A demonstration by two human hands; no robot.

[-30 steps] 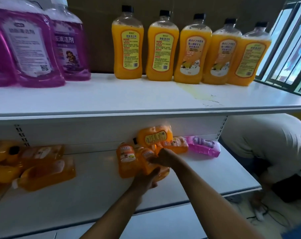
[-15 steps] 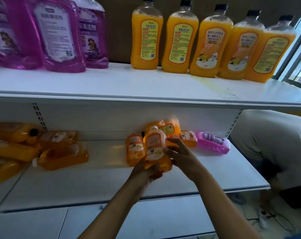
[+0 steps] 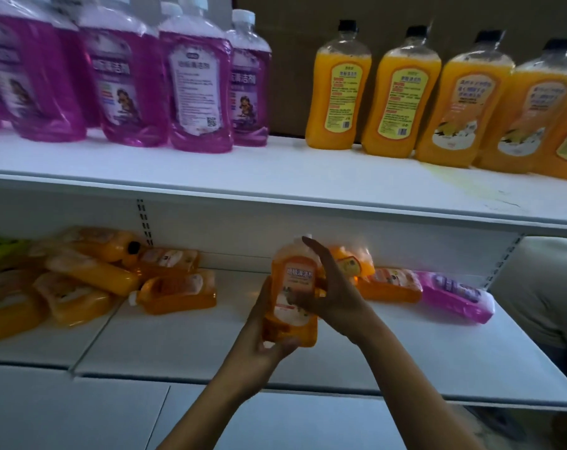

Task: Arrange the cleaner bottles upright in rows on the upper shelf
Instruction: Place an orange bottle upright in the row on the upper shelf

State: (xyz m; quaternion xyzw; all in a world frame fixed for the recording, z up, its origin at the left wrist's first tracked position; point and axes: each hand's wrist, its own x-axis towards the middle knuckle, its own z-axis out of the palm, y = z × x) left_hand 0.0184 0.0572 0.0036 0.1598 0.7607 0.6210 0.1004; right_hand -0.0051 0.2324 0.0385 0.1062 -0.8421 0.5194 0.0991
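Both my hands hold one orange cleaner bottle point(image 3: 293, 280) upright above the lower shelf point(image 3: 389, 358). My left hand point(image 3: 262, 345) grips its base from below. My right hand point(image 3: 331, 290) wraps its right side, fingers reaching toward the white cap. On the upper shelf point(image 3: 275, 177) several purple bottles point(image 3: 194, 89) stand at the left and several tall orange bottles point(image 3: 402, 99) stand in a row at the right. More orange bottles point(image 3: 178, 290) lie flat on the lower shelf, with a purple one point(image 3: 454, 295) lying at the right.
A pile of orange bottles point(image 3: 71, 287) lies at the lower shelf's left end. A cardboard box point(image 3: 308, 60) backs the upper shelf. A crouching person in light clothing point(image 3: 548, 287) is beside the shelf at the right. A yellowish stain point(image 3: 464, 183) marks the upper shelf.
The orange bottle went from lying among the others to upright in both hands, lifted off the lower shelf. The view swung left, bringing more purple bottles into sight.
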